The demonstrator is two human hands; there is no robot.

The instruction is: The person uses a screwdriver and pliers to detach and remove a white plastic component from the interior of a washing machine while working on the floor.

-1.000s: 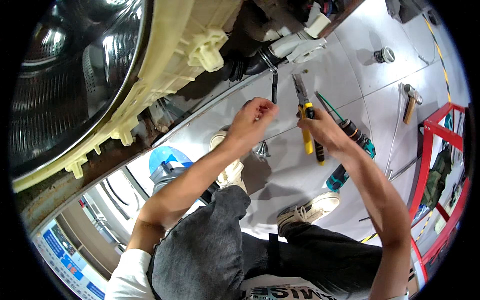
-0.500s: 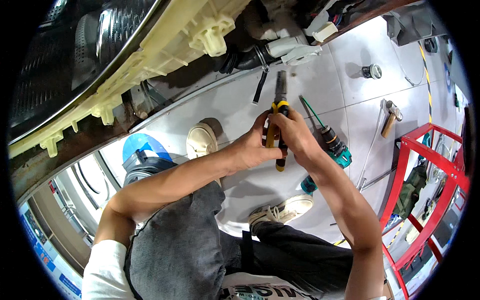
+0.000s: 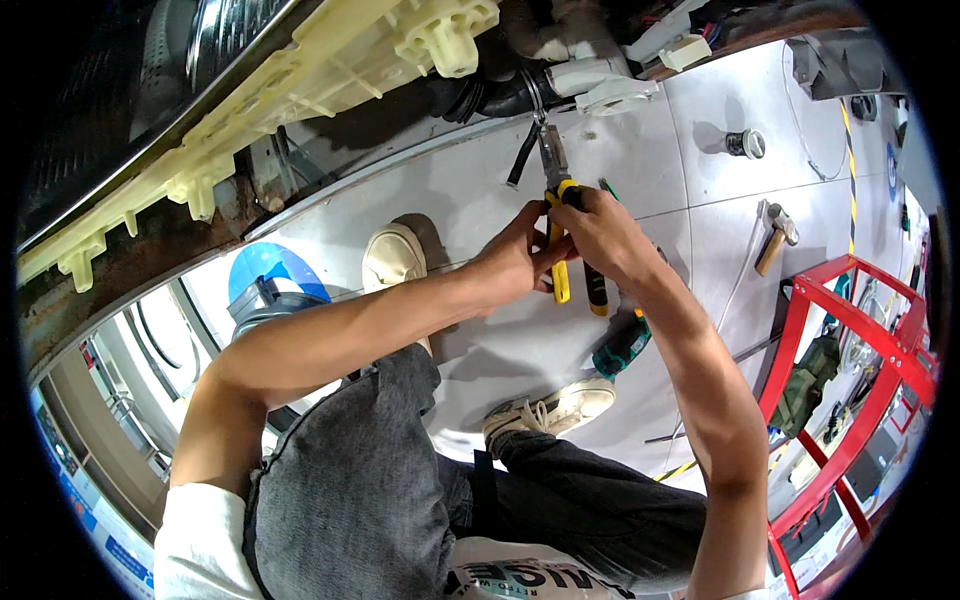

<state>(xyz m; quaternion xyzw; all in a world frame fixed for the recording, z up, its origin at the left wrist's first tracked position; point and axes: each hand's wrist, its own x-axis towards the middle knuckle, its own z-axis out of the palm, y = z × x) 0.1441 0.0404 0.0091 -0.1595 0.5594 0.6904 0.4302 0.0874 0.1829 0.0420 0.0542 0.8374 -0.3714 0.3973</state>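
Note:
My right hand (image 3: pixel 605 235) grips a pair of long-nosed pliers (image 3: pixel 553 150) with yellow-and-black handles. The fingers of my left hand (image 3: pixel 515 255) are curled around the same handles. The steel jaws point up at a metal clamp (image 3: pixel 533 100) on a dark hose (image 3: pixel 500 98) under the machine; I cannot tell if they grip it. A short black tube (image 3: pixel 522 150) hangs just left of the jaws. A green-and-black drill (image 3: pixel 620 350) lies on the tiles, partly hidden by my right forearm.
Above left is a washing machine's drum (image 3: pixel 130 70) with a pale plastic rim (image 3: pixel 250 110). My shoes (image 3: pixel 393 255) are on the floor. A hammer (image 3: pixel 772 245), a long rod (image 3: pixel 740 270) and a metal cylinder (image 3: pixel 745 143) lie rightward, near a red metal frame (image 3: pixel 835 310).
Both hands came together on the pliers, whose jaws have moved left and up to the clamp. My left hand moved from empty air onto the handles. The view has shifted slightly.

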